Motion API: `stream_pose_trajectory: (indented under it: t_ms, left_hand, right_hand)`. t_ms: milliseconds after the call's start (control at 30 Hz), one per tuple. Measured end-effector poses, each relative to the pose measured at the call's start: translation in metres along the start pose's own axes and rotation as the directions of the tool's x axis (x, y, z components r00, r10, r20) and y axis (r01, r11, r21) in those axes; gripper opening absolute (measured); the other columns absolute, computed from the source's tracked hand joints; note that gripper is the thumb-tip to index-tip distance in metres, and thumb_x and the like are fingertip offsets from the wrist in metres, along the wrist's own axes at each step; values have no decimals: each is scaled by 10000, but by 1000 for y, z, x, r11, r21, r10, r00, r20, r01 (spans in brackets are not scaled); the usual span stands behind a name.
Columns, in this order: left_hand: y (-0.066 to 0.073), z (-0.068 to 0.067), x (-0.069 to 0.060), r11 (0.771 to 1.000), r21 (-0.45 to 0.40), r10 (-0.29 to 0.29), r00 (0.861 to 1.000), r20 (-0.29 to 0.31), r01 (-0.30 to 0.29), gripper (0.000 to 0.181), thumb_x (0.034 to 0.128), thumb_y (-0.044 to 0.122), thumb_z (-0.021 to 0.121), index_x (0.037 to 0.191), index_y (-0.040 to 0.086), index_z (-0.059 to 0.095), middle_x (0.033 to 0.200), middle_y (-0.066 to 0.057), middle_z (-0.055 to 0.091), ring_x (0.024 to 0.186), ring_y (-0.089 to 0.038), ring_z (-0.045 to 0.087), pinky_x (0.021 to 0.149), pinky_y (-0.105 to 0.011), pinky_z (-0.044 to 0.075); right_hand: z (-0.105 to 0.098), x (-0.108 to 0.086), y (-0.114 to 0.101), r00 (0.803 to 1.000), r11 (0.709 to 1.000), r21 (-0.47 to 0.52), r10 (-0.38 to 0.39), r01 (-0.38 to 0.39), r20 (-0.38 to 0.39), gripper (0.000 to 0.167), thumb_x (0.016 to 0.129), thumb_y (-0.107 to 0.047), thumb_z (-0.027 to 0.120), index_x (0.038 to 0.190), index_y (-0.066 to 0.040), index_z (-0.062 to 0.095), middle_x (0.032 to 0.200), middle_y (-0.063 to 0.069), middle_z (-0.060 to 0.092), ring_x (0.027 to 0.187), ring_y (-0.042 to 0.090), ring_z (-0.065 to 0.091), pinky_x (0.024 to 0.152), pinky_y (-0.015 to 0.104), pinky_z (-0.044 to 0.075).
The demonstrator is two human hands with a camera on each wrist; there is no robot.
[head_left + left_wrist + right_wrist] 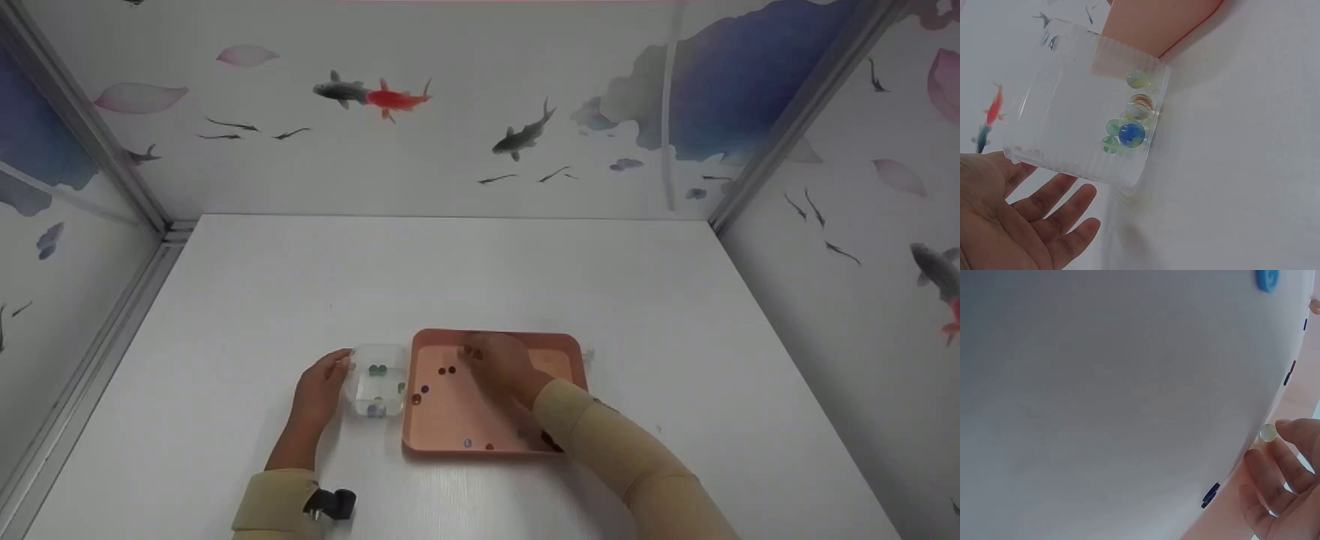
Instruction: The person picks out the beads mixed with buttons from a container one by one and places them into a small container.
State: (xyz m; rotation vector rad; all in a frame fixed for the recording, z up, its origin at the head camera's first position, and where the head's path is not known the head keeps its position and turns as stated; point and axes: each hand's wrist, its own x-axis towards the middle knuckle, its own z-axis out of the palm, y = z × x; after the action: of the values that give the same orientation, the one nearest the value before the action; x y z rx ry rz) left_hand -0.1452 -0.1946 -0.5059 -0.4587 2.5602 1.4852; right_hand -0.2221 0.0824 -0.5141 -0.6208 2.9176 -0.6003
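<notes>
A clear plastic container stands left of the pink tray, with several glass marbles in it, green, blue and swirled. My left hand touches its left side; in the left wrist view the fingers spread loosely beside the wall. My right hand is low over the back part of the tray. In the right wrist view its thumb and a finger pinch a pale glass marble. Other marbles lie in the tray, including a dark pair and a clear one.
The white table runs back to a printed wall, with side walls left and right. A small clear item sits by the tray's right edge. A white surface with a blue mark blocks most of the right wrist view.
</notes>
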Motion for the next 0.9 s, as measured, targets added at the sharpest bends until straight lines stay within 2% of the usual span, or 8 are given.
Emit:
stream_pose_trajectory:
  t_ms: [267,467,567,667,800,900]
  left_hand:
    - [1,0,1,1000,8,-10,1000,-3,10,473,1056,356,357,1436,88,440,1508,-175,380,1408,-388,295,1147,-519,257]
    - [-2,1,1,1000,-19,8,1000,-11,-8,448,1058,315,375,1425,71,452,1501,-183,389,1408,-386,298,1152,-515,252]
    - [-3,2,1,1000,-16,7,1000,-10,-7,452,1058,323,374,1428,74,450,1504,-182,383,1408,-387,296,1153,-515,250]
    - [-3,2,1,1000,-9,1,1000,-11,-2,455,1057,332,370,1431,84,448,1508,-177,380,1409,-387,295,1152,-517,249]
    - [-3,2,2,1000,-3,-1,1000,-14,1,453,1057,331,370,1431,89,449,1509,-177,378,1407,-389,297,1149,-522,253]
    - [-3,2,2,1000,-2,1,1000,-14,-1,452,1057,327,372,1432,86,448,1507,-178,380,1408,-389,296,1149,-522,253]
  right_hand:
    - [2,0,-1,1000,998,-54,-29,28,-10,248,995,-243,560,1185,-156,694,1095,-7,707,1046,161,652,913,353,532]
    - [3,0,-2,1000,1000,9,-7,7,-7,228,999,-245,552,1161,-168,693,1047,-39,687,949,131,606,925,344,520]
    - [3,-1,-3,1000,998,53,30,-30,0,195,1006,-242,533,1102,-175,689,992,-49,660,904,130,573,884,333,513]
    - [4,-1,-4,997,992,90,82,-83,11,200,1014,-252,511,1115,-202,676,1014,-73,655,925,117,574,912,344,505]
    - [5,-1,-5,985,972,161,167,-170,33,262,1021,-297,486,1217,-252,654,1150,-110,661,1053,106,596,1028,401,460]
    - [5,-1,-6,977,956,202,210,-215,48,284,1023,-317,476,1252,-278,639,1209,-120,651,1132,114,589,1059,417,432]
